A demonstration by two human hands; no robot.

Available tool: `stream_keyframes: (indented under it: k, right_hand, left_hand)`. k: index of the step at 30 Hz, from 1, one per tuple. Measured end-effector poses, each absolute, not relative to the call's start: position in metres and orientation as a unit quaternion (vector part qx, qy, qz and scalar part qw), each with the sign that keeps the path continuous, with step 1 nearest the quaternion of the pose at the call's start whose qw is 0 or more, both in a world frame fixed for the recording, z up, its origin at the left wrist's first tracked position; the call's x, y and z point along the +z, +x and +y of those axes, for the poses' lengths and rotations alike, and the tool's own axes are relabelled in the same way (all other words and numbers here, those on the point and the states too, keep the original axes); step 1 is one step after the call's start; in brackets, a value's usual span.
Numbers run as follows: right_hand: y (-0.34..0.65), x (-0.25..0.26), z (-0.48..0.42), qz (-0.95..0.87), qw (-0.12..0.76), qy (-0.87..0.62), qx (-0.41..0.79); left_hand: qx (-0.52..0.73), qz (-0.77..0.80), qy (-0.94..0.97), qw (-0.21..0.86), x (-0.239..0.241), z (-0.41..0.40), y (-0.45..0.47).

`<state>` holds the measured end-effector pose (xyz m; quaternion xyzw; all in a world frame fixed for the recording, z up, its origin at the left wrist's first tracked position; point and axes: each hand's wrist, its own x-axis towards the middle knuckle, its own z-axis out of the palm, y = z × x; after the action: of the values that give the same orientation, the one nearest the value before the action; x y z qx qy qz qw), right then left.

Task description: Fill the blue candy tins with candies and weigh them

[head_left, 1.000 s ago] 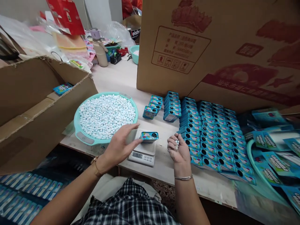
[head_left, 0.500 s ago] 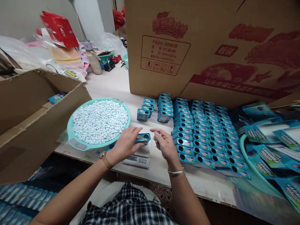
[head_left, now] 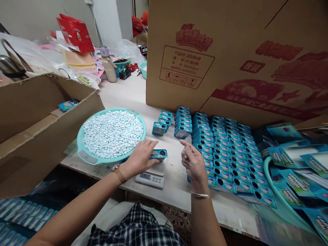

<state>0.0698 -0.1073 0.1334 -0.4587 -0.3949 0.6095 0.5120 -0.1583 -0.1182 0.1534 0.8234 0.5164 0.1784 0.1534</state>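
My left hand (head_left: 140,154) has its thumb and fingers around a small blue candy box (head_left: 161,154). The box is on the plate of a white digital scale (head_left: 151,179), and a dark round hole shows in its top. My right hand (head_left: 194,160) is raised to the right of the scale, apart from the box. Its index finger points left while the others curl in; whatever they may hold is hidden. Beside my left hand is a turquoise basin (head_left: 80,140) full of pale blue and white candies (head_left: 112,133).
Rows of similar boxes (head_left: 228,153) stand to the right, with smaller groups (head_left: 164,121) behind the scale. A large carton (head_left: 205,61) rises at the back. An open carton (head_left: 51,119) stands left. Flat printed packs (head_left: 292,171) fill a tub (head_left: 269,177) at far right.
My right hand has moved right, away from the box and scale. My left hand stays at the box. The view has shifted slightly.
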Motion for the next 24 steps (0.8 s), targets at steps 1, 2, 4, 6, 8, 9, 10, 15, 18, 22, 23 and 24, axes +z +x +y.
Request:
stream_keyframes:
  k: [1,2,4,6,8,9,10,15,18,22,23,24]
  right_hand:
    - [0.072,0.133,-0.108,-0.355,0.535,-0.444,0.625]
    - [0.072,0.132,-0.109,-0.322,0.55,-0.429,0.64]
    - [0.072,0.128,-0.112,-0.279,0.559,-0.411,0.664]
    - [0.072,0.122,-0.116,-0.257,0.556,-0.404,0.68]
    - [0.072,0.115,-0.121,-0.244,0.555,-0.403,0.686]
    - [0.073,0.112,-0.122,-0.24,0.558,-0.402,0.686]
    - [0.074,0.109,-0.124,-0.236,0.56,-0.402,0.686]
    - [0.075,0.103,-0.128,-0.223,0.555,-0.402,0.694]
    - [0.073,0.101,-0.128,-0.212,0.555,-0.4,0.697]
    - [0.072,0.095,-0.128,-0.161,0.563,-0.382,0.714]
    - [0.073,0.093,-0.128,-0.139,0.566,-0.372,0.723]
    - [0.073,0.089,-0.127,-0.112,0.567,-0.36,0.732]
  left_hand:
    - [0.161,0.512,0.832,0.139,0.153,-0.115,-0.154]
    - [0.141,0.504,0.843,0.122,0.152,-0.112,-0.148]
    - [0.101,0.483,0.865,0.087,0.151,-0.102,-0.139]
    - [0.077,0.468,0.879,0.054,0.151,-0.088,-0.132]
    - [0.067,0.472,0.879,0.018,0.151,-0.07,-0.13]
    - [0.064,0.478,0.876,0.002,0.151,-0.06,-0.13]
    - [0.062,0.485,0.872,-0.012,0.15,-0.049,-0.13]
    - [0.061,0.493,0.867,-0.033,0.138,-0.006,-0.126]
    - [0.074,0.504,0.86,-0.038,0.139,0.001,-0.124]
    - [0.189,0.529,0.827,-0.011,0.169,-0.02,-0.149]
    - [0.244,0.53,0.812,0.01,0.178,-0.033,-0.161]
    - [0.298,0.529,0.794,0.034,0.187,-0.05,-0.175]
